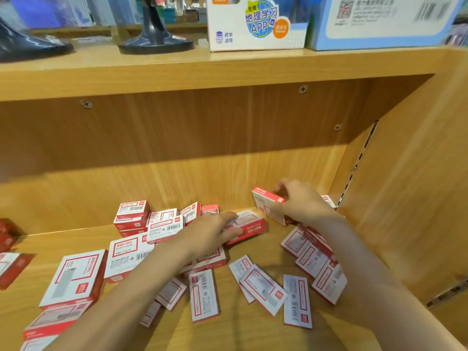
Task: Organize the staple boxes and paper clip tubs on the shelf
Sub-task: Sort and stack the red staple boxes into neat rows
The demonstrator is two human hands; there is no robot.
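Note:
Several red-and-white staple boxes lie scattered on the wooden shelf (248,330). My right hand (300,201) grips one staple box (266,202) tilted and lifted near the back right corner. My left hand (210,233) rests with its fingers on another staple box (249,225) lying flat at mid-shelf. A small stack of staple boxes (131,217) stands behind my left forearm. Larger boxes (76,277) lie at the left. No paper clip tubs are visible.
The shelf's right side wall (405,198) with a slotted metal strip stands close to my right hand. The board above (202,72) carries two black lamp bases (154,39) and printed cartons (255,24). More red boxes (10,267) sit at the far left edge.

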